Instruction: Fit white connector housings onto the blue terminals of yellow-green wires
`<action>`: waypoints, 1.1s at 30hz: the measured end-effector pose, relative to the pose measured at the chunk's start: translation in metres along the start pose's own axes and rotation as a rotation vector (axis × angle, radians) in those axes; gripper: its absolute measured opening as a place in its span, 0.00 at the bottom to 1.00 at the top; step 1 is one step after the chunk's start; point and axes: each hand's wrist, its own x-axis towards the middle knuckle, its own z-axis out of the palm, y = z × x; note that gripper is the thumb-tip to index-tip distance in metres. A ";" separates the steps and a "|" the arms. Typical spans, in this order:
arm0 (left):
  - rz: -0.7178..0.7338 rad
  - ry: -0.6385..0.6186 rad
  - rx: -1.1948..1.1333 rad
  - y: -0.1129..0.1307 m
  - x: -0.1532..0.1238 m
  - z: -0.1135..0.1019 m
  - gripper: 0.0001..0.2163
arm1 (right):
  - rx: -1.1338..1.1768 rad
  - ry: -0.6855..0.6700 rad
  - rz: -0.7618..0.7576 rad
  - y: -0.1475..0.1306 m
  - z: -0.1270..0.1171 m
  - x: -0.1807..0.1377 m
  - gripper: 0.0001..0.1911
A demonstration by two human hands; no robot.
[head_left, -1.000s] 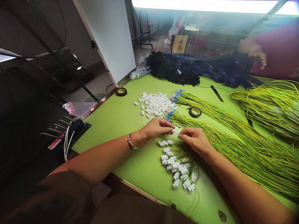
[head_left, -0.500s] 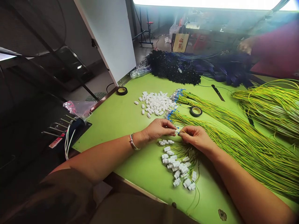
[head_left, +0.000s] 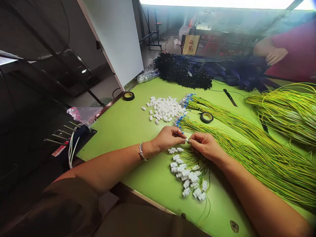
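Observation:
My left hand (head_left: 169,137) pinches a small white plastic connector (head_left: 187,140), mostly hidden by the fingertips. Close against it, my right hand (head_left: 203,144) has thumb and forefinger pressed together on a thin yellow-green wire (head_left: 188,135). A blue wire end shows by my left forefinger. Below the hands lie several white connectors (head_left: 184,172) with yellow-green wires attached. Beyond my left hand is a pile of loose white connectors (head_left: 164,108). Bundles of yellow-green wires (head_left: 237,144) with blue-collared metal ends (head_left: 179,121) stretch to the right.
The green table (head_left: 111,131) holds two rolls of black tape (head_left: 206,117) (head_left: 128,96) and a dark flat blade-like tool (head_left: 230,97). Black-ended dark cables (head_left: 185,70) lie at the back. Another coil of yellow-green wire (head_left: 286,115) sits right. A co-worker's hand (head_left: 276,56) appears beyond.
My fingers have shifted slightly around the connector, and a blue wire end now shows higher, by my left forefinger. The co-worker's hand at the back has come into clearer view.

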 end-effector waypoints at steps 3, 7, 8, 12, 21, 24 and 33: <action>-0.008 -0.006 0.009 -0.001 0.001 -0.002 0.05 | 0.030 -0.007 0.002 0.001 -0.001 0.001 0.13; 0.105 -0.197 0.192 -0.002 -0.004 -0.002 0.02 | 0.043 0.133 -0.054 0.001 -0.003 0.001 0.12; 0.180 -0.286 0.280 -0.002 -0.007 -0.001 0.02 | 0.048 0.182 -0.066 -0.001 -0.003 0.000 0.11; 0.383 -0.678 0.497 0.008 -0.021 0.000 0.07 | 0.152 0.228 -0.074 -0.012 0.004 -0.008 0.11; 0.170 0.234 1.202 0.057 -0.003 -0.059 0.09 | 0.313 0.180 -0.074 -0.001 0.009 -0.009 0.14; 0.071 0.299 1.358 0.047 0.008 -0.073 0.11 | 0.273 0.132 -0.037 -0.001 0.011 -0.006 0.17; 0.123 0.150 1.120 0.048 0.007 -0.070 0.13 | 0.220 0.175 0.044 -0.012 0.016 -0.008 0.15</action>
